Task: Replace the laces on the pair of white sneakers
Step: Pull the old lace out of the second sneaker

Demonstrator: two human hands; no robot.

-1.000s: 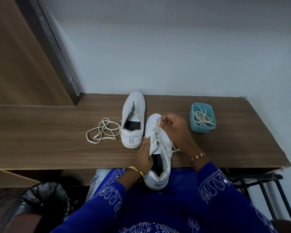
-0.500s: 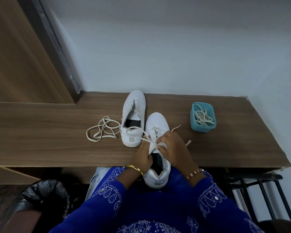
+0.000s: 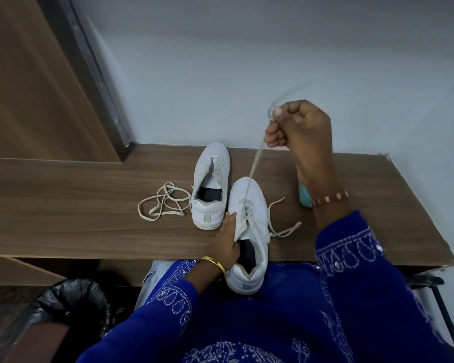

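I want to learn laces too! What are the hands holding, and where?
The right hand pinches the lace high up its pulled strand. The left hand grips the near sneaker by its tongue and opening edge.

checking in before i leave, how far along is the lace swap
Done: the far sneaker is unlaced, its lace loose on the table. In hand: left hand steadies the near sneaker while right hand pulls its lace up. Left: fitting replacement laces.

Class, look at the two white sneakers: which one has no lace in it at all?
The far sneaker, standing untouched beside the loose lace; the near sneaker, held by the left hand, is still laced.
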